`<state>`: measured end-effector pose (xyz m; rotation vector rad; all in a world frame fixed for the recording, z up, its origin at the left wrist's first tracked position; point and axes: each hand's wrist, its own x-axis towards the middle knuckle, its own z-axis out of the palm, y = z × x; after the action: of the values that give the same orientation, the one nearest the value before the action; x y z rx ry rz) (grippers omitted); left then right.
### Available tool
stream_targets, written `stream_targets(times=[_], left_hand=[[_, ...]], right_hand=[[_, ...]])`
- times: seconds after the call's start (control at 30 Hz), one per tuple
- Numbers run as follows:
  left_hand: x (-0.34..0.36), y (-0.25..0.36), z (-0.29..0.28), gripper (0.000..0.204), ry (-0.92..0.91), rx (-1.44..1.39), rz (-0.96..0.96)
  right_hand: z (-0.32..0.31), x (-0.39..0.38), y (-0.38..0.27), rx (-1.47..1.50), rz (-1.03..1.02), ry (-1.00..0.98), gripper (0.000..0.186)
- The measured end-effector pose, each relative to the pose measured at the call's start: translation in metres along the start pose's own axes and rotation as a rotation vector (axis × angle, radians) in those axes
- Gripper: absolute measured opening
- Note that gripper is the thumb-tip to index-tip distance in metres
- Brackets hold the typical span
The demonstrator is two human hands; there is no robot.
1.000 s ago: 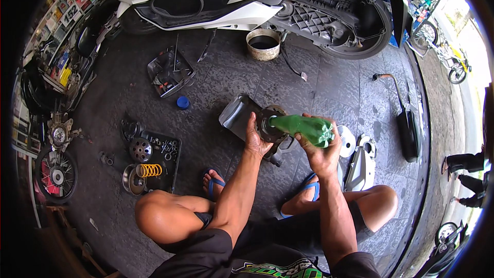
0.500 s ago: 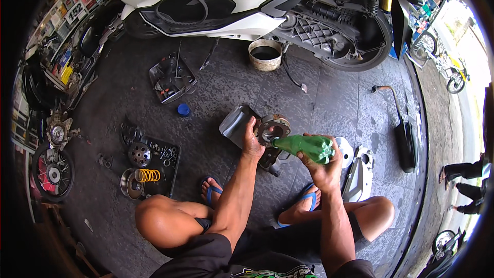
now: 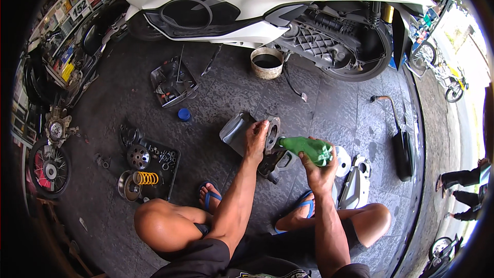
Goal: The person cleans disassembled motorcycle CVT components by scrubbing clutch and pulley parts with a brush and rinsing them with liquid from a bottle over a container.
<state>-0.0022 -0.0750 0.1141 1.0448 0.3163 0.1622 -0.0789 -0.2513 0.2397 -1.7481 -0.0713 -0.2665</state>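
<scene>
My left hand [image 3: 256, 141] grips a round metal clutch part [image 3: 272, 135], tilted so that its ring faces the right. In my right hand [image 3: 321, 167] lies a green plastic bottle [image 3: 306, 149], its neck pointing left at the clutch part and its base toward my palm. The neck is close to the ring; whether they touch I cannot tell. Beneath my hands a cut-open container [image 3: 237, 133] rests on the floor, partly hidden by my left hand. Beside it, under the bottle, sits a dark metal part with an opening [image 3: 277, 164].
A white scooter [image 3: 247, 0] with an exposed engine side stands ahead, a tub of dark liquid [image 3: 266, 64] below it. To the left are a tool tray [image 3: 172, 85], a blue cap [image 3: 184, 115] and a parts tray [image 3: 172, 175] with a yellow spring [image 3: 146, 178]. An exhaust [image 3: 404, 149] lies right.
My left hand has turned the clutch part from facing up to nearly on edge. The bottle has shifted slightly, its neck no longer overlapping the part's centre. My view has tilted a little.
</scene>
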Motion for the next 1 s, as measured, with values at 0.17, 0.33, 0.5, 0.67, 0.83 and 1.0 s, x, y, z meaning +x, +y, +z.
stream_targets(times=[0.17, 0.33, 0.5, 0.67, 0.83, 1.0], left_hand=[[-0.001, 0.002, 0.006, 0.038, 0.086, -0.169, -0.069], [-0.004, 0.006, 0.007, 0.035, 0.086, -0.216, -0.118], [-0.003, 0.008, 0.002, 0.035, 0.098, -0.266, -0.194], [-0.008, 0.012, 0.001, 0.039, -0.091, -0.388, -0.277], [-0.001, 0.007, -0.015, 0.042, -0.161, -0.307, -0.194], [-0.012, 0.021, 0.001, 0.056, -0.227, -0.577, -0.265]], right_hand=[[0.006, 0.000, 0.010, -0.002, -0.067, 0.063, 0.046], [0.004, 0.001, 0.010, 0.011, -0.078, 0.114, 0.046], [0.004, 0.002, 0.006, 0.135, -0.081, 0.140, 0.049], [-0.003, 0.006, 0.000, 0.158, -0.082, 0.132, 0.049], [0.000, 0.009, -0.008, 0.208, -0.043, 0.151, 0.048], [-0.023, 0.010, -0.004, 0.164, 0.027, 0.182, 0.042]])
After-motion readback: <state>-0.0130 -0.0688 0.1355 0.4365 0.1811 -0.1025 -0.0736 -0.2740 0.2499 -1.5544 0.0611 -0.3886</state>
